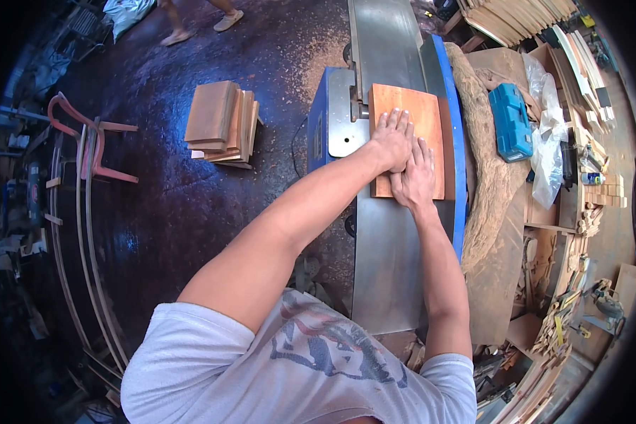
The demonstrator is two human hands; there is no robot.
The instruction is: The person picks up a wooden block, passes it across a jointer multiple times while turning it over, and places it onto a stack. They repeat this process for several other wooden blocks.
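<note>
A reddish-brown wooden board [403, 101] lies flat on the metal bed of a jointer [387, 283], close to its blue-edged fence [454, 141]. My left hand [394, 139] rests palm down on the board, fingers stretched forward over its middle. Just behind and to the right, my right hand [415, 177] also presses flat on the wood, its fingers extended. The two hands touch or overlap slightly. Under the board, the cutter area of the machine is mostly hidden.
Left of the machine stands a stack of boards [212, 116]. A teal tool case [510, 121] and a rough log slab [477, 169] lie to the right. Wood shavings [321, 63] cover the floor ahead. Another person's feet [203, 27] show at the top left, near a red chair frame [95, 141].
</note>
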